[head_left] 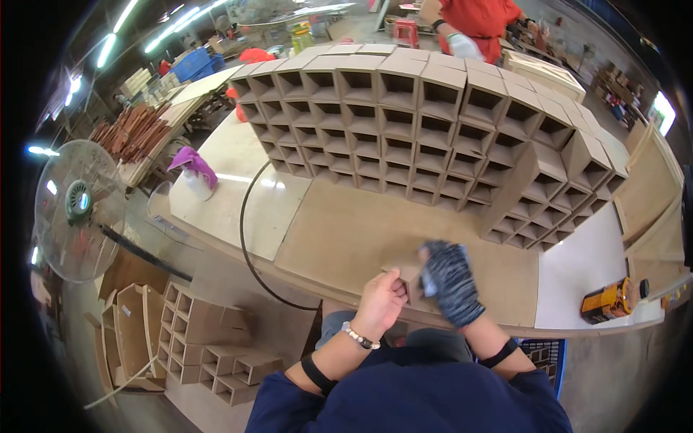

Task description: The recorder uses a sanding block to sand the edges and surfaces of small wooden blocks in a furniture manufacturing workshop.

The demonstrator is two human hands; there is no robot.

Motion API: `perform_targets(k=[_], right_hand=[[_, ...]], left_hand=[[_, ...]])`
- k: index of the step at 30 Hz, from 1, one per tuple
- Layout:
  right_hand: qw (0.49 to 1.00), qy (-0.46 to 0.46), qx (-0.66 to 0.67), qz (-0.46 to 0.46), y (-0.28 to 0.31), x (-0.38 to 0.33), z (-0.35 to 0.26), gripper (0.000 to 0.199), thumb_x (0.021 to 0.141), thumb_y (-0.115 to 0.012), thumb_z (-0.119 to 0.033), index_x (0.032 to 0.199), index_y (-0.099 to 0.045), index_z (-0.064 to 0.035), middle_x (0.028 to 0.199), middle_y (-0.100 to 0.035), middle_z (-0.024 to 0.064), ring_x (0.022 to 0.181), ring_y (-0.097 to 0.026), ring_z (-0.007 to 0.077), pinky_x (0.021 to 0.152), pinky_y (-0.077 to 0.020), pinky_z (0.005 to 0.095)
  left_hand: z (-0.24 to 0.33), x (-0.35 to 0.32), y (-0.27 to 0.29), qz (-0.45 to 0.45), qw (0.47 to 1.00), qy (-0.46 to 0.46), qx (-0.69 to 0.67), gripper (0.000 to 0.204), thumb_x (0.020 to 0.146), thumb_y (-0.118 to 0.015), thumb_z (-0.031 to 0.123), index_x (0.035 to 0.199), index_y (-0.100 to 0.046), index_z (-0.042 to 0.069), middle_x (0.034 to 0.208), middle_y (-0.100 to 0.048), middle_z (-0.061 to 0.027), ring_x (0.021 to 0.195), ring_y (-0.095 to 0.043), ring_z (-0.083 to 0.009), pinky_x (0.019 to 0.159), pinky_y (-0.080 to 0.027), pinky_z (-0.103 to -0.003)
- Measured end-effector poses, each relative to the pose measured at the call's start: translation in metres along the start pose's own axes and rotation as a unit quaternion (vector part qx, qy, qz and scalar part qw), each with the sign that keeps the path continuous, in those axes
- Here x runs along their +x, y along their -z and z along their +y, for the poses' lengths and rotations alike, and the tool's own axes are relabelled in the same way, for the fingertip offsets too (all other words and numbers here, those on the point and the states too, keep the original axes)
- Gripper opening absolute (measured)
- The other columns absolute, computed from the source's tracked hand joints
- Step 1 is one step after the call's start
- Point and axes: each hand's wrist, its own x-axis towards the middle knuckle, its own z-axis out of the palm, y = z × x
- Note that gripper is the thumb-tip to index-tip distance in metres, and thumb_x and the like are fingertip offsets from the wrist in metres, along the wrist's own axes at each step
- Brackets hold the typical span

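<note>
We hold one brown box (408,275) at near edge of table (354,227): bare left hand (382,302) pinched on it, gloved right hand (452,284) alongside, grip unclear. Beyond: one wall of stacked boxes (420,85), open ends toward us. Right: one orange jar (608,302). Below: one blue crate (561,366), contents unclear.

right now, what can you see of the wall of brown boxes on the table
The wall of brown boxes is made of matt, open-ended, squarish boxes that look like cardboard or fibreboard. They are stacked several rows high, with openings toward the person, and the insides look shadowed. The wall spans much of the far side of the table; near its right end a lower section juts toward the person. The left hand and gloved right hand are both clear of it.
</note>
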Motion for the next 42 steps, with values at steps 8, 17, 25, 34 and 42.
perform_targets(k=[8, 17, 25, 34, 42], right_hand=[[0.99, 0.13, 0.019, 0.041, -0.007, -0.015, -0.015, 0.034, 0.081, -0.048, -0.01, 0.115, -0.052, -0.0079, 0.112, -0.054, 0.0147, 0.108, -0.049, 0.0302, 0.093, -0.0357, 0.0426], [0.983, 0.154, 0.04, 0.087, 0.001, -0.014, -0.017, 0.029, 0.08, -0.05, -0.014, 0.108, -0.055, -0.008, 0.11, -0.056, 0.0112, 0.103, -0.052, 0.0272, 0.093, -0.0355, 0.0417], [0.996, -0.017, 0.081, 0.031, 0.017, -0.01, -0.006, 0.037, 0.077, -0.056, -0.012, 0.114, -0.053, -0.0095, 0.112, -0.056, 0.01, 0.105, -0.051, 0.0284, 0.094, -0.0336, 0.0452], [0.992, -0.036, -0.015, 0.123, -0.013, -0.011, 0.042, 0.037, 0.081, -0.048, -0.016, 0.117, -0.051, -0.0103, 0.114, -0.055, 0.0121, 0.107, -0.051, 0.0279, 0.091, -0.0353, 0.0455], [0.994, -0.034, -0.044, 0.09, -0.04, -0.031, 0.079, 0.044, 0.077, -0.051, -0.013, 0.121, -0.049, -0.0082, 0.117, -0.054, 0.0148, 0.108, -0.05, 0.0306, 0.094, -0.0355, 0.0447]], left_hand=[[-0.002, 0.005, -0.026, 0.241, 0.958, -0.009, 0.157, 0.012, 0.087, -0.052, 0.016, 0.088, -0.055, 0.004, 0.088, -0.061, -0.0091, 0.085, -0.058, -0.0191, 0.081, -0.045, -0.035], [-0.004, 0.003, -0.041, 0.239, 0.952, -0.032, 0.19, 0.011, 0.088, -0.05, 0.016, 0.089, -0.053, 0.006, 0.088, -0.059, -0.0083, 0.086, -0.056, -0.0211, 0.08, -0.044, -0.036], [-0.006, -0.002, -0.038, 0.234, 0.952, -0.046, 0.191, 0.015, 0.088, -0.047, 0.016, 0.094, -0.053, 0.004, 0.094, -0.06, -0.0094, 0.093, -0.055, -0.0232, 0.085, -0.042, -0.038], [-0.007, 0.007, -0.052, 0.275, 0.942, -0.055, 0.186, 0.014, 0.088, -0.049, 0.016, 0.089, -0.054, 0.003, 0.092, -0.062, -0.0108, 0.082, -0.055, -0.0208, 0.077, -0.045, -0.037], [-0.011, -0.002, -0.046, 0.188, 0.923, -0.073, 0.327, 0.009, 0.084, -0.057, 0.01, 0.077, -0.053, 0.005, 0.066, -0.055, -0.0026, 0.061, -0.052, -0.0107, 0.057, -0.043, -0.025]])
